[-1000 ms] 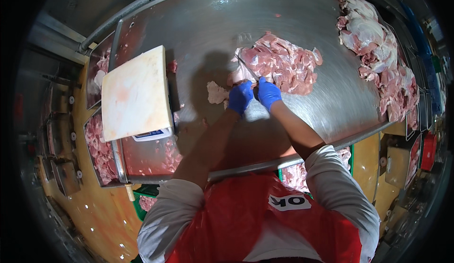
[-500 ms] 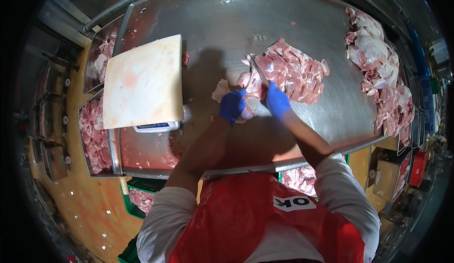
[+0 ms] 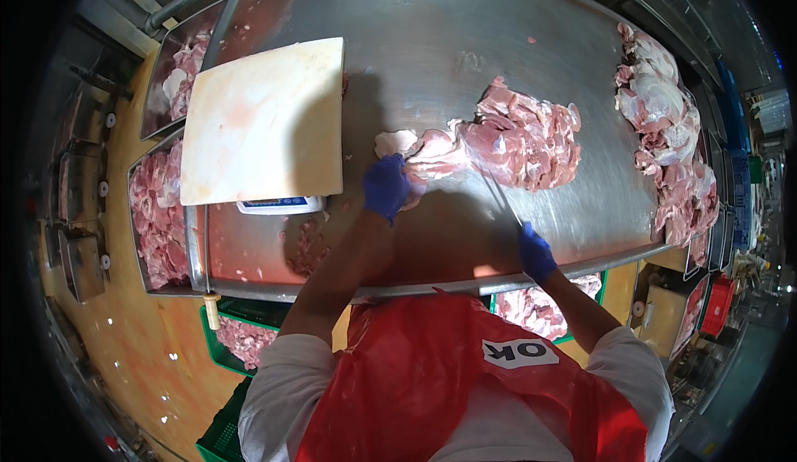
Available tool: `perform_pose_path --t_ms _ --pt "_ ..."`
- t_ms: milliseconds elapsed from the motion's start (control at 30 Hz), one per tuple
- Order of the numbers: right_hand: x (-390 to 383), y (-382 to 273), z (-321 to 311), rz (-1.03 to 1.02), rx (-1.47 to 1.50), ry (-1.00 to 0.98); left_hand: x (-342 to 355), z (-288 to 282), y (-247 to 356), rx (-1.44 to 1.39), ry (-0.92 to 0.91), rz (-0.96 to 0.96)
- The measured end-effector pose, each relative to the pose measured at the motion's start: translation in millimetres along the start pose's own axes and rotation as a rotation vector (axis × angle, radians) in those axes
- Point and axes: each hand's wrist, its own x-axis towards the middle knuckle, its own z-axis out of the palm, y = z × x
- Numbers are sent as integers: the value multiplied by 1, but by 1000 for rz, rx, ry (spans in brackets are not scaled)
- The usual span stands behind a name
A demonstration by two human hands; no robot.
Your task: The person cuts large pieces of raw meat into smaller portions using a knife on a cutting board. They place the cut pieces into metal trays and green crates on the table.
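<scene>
My left hand (image 3: 387,188), in a blue glove, is closed on the near left end of a stretched piece of raw meat (image 3: 437,155). That piece runs right to a large slab of pink raw meat (image 3: 531,138) on the steel table (image 3: 432,63). In my right hand (image 3: 535,252), also blue-gloved, is a knife (image 3: 505,200). Its blade points up and left, with the tip at the lower left edge of the slab. A pale flap of meat (image 3: 395,141) lies just beyond my left fingers, which partly hide what they grip.
A white cutting board (image 3: 257,122) rests over a scale (image 3: 282,205) at the left. More raw meat (image 3: 660,122) is heaped along the table's right edge. Steel bins of meat (image 3: 159,213) stand on the left, and green crates (image 3: 241,342) sit below the front edge.
My right hand has drawn the knife back toward me and to the right, away from the slab's middle. My left hand has shifted left, and the meat between is stretched longer.
</scene>
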Motion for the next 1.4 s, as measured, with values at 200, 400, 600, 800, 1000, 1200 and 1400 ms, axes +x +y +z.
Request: perform_pose_path --t_ms 200,400,600,800,1000,1200,1400 --pt "105 -110 -40 39 471 155 41 39 54 -119 53 377" --pt "145 -130 -27 0 294 329 92 45 64 182 -412 327" --pt "111 -109 15 29 337 176 77 58 47 126 -316 315" --pt "136 -131 4 72 325 188 58 63 38 145 -330 374" --pt "154 -125 -10 142 187 88 55 56 39 175 -223 368" --pt "20 -26 16 87 -101 -113 22 35 37 132 -308 381" --pt "25 -50 12 153 83 -79 -30 49 32 -25 -142 604"
